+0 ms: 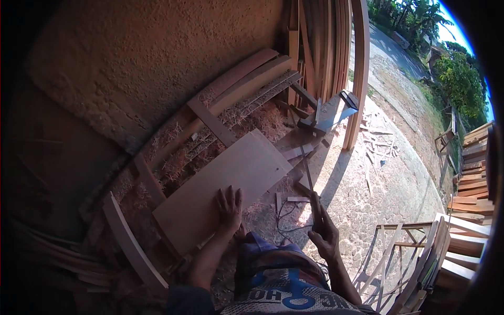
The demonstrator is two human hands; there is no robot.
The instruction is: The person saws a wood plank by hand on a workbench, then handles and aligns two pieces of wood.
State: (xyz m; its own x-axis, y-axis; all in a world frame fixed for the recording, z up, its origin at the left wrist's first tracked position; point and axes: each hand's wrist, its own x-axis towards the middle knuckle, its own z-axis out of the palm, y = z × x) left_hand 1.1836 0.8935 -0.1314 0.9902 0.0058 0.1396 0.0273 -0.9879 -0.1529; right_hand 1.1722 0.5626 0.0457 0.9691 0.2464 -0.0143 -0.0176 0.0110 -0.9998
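Note:
A wide, pale wooden board [210, 191] lies slantwise in front of me, resting on a low wooden frame. My left hand [229, 210] presses flat on the board's near side, fingers stretched out. To the right of the board, my right hand [324, 233] is closed round the dark handle of a handsaw [308, 176]. The saw points away from me and shows nearly edge-on, so its teeth cannot be made out. Its blade is to the right of the board's far right end, apparently apart from it.
Beams and sawdust line the rough wall [157, 63]. Upright planks [328, 47] and a post [360, 68] stand ahead. A dark cable [283, 223] and offcuts lie by my legs. Wooden frames [399, 244] and stacked timber [472, 205] stand at right.

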